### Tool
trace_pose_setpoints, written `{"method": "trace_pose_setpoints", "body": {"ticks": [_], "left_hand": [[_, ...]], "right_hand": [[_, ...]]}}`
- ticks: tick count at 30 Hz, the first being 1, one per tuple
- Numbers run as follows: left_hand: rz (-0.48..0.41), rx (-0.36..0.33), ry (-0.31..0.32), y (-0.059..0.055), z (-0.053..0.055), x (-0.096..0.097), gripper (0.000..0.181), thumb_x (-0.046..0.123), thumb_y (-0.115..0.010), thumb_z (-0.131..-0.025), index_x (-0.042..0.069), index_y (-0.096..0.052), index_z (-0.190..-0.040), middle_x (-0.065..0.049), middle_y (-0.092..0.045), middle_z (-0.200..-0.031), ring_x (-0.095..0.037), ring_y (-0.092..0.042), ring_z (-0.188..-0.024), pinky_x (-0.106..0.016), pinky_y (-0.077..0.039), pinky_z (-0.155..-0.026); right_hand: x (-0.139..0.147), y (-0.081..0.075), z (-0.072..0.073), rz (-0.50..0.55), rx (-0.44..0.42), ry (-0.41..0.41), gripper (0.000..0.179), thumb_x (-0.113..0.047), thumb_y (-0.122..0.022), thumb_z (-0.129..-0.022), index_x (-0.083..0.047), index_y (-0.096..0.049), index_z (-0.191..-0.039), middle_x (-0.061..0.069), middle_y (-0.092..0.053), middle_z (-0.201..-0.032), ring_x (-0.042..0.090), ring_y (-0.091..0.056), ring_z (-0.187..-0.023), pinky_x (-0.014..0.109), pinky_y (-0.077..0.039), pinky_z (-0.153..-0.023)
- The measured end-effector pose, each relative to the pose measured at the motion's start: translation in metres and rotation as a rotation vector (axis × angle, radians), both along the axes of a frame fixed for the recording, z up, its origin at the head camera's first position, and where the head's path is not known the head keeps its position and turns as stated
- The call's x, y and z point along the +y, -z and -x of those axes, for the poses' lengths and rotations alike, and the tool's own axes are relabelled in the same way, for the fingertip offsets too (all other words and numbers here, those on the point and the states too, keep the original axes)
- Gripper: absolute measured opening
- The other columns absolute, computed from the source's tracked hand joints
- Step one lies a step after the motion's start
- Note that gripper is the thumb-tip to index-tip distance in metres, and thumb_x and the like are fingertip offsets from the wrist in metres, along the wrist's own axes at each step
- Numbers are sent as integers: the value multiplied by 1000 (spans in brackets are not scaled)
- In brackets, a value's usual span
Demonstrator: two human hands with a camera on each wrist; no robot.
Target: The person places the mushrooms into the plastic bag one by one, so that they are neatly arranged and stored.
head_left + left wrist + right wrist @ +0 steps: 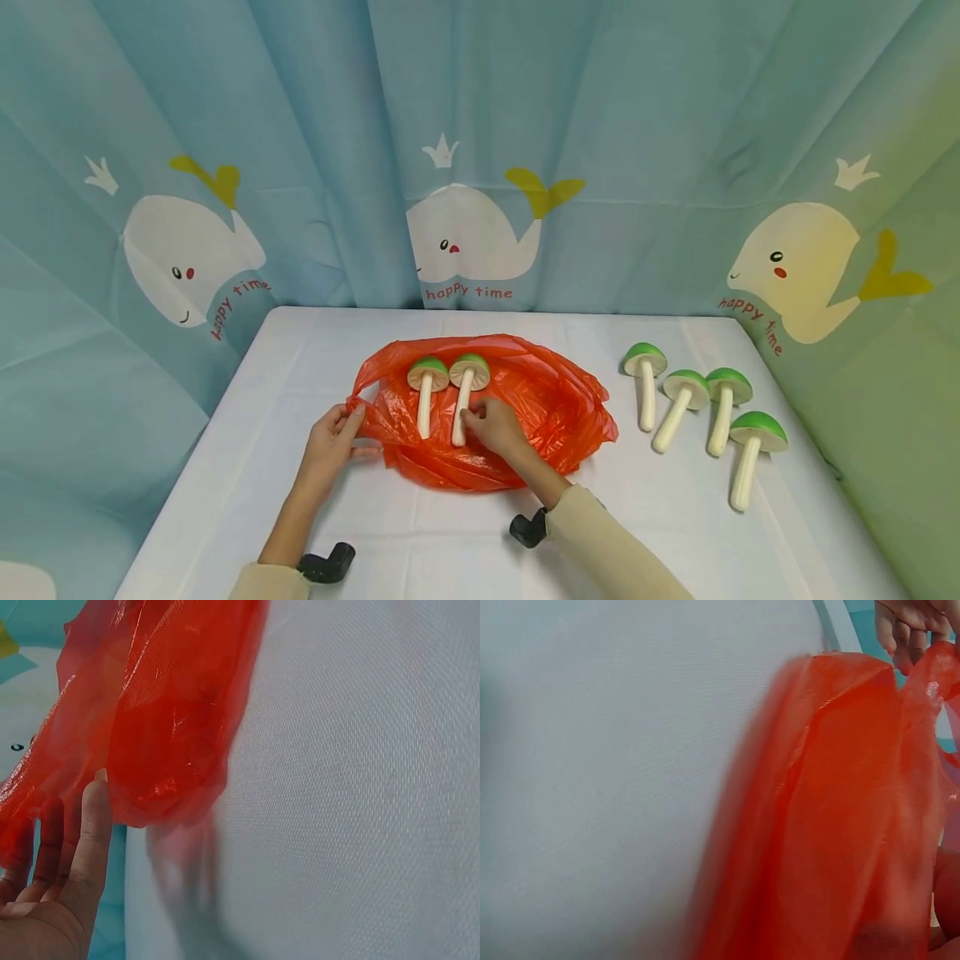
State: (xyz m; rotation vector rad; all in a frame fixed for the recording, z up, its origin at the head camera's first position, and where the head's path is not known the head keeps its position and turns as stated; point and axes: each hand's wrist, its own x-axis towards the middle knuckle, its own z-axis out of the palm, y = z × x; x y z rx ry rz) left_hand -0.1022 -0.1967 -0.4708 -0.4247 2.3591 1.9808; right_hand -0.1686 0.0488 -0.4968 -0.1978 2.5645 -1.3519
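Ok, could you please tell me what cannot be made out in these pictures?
Head view: exactly which fingers of the right grip touch the mushroom; its own back hides some.
Head view: the rest of the right sleeve, cut off by the bottom edge.
Left wrist view: the top of the red bag, cut off by the upper edge.
Right wrist view: most of the right grip, cut off by the right edge.

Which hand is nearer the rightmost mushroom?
The right hand: it pinches another mushroom at the red bag, left of the rightmost mushroom. The left hand is farther left, holding the bag's edge.
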Motion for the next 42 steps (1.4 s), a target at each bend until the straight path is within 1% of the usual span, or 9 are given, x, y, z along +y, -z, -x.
{"method": "trace_pose_setpoints", "body": {"ticks": [5,9,14,19,25,28,33,38,42], "left_hand": [[-1,-4,-9,0,0,0,48,41,-51,-96,-1,-47,-120,-18,-62,-104,-34,-66,-79,-36,-56,-71],[-7,-12,-9,1,1,1,49,42,-51,-96,-1,-47,-120,-18,-62,-105,-31,-66,-78,-35,-56,-70],[2,-34,-16,1,1,-1,55,48,-50,-94,0,-46,-121,-19,-61,-110,-28,-67,-79,-34,-56,-71],[-37,-33,-13,0,-1,-2,52,44,-52,-95,0,-46,-121,-17,-62,-108,-33,-67,-80,-34,-56,-71],[-68,-19,2,-1,-1,-2,48,38,-54,-95,-1,-45,-122,-18,-59,-109,-35,-66,-82,-36,-56,-72],[-64,-13,3,-2,-2,-2,49,38,-54,-95,-2,-46,-121,-18,-59,-108,-35,-66,-82,-37,-56,-72],[-51,-11,3,-2,-2,-1,50,40,-55,-94,-2,-46,-121,-18,-60,-108,-37,-65,-82,-38,-56,-72],[-34,-14,16,-1,0,0,53,42,-55,-94,-1,-46,-122,-19,-61,-108,-36,-65,-84,-38,-56,-72],[-34,-13,12,1,0,1,51,42,-55,-94,-1,-47,-121,-19,-60,-107,-35,-65,-83,-39,-56,-71]], "right_hand": [[6,-8,-5,12,9,16,34,-23,-62,-91,5,-59,-110,3,-55,-70,12,-48,-56,23,-42,-49],[15,-22,-15,33,63,18,36,-23,-62,-91,4,-57,-115,5,-55,-81,15,-49,-65,24,-44,-53],[32,-41,-37,90,86,9,34,-24,-61,-92,-1,-59,-117,2,-55,-85,18,-50,-71,25,-46,-57],[54,-48,-64,166,89,-3,29,-27,-61,-93,-8,-62,-114,0,-57,-85,16,-51,-72,23,-46,-58],[95,-54,-82,230,86,73,19,-18,-62,-93,-8,-65,-109,8,-62,-83,17,-55,-66,23,-46,-54],[123,-51,-82,145,161,139,11,-15,-61,-93,-7,-66,-97,4,-61,-77,16,-55,-66,23,-46,-54],[175,-36,-65,-125,311,235,12,-15,-60,-92,-5,-64,-86,1,-62,-73,13,-54,-64,23,-45,-54],[216,-24,-47,-290,291,302,16,-14,-60,-91,2,-61,-92,11,-65,-81,23,-60,-72,27,-47,-56],[233,-18,-36,-339,279,331,22,-12,-63,-88,8,-57,-95,18,-63,-81,32,-61,-75,34,-48,-58]]}}
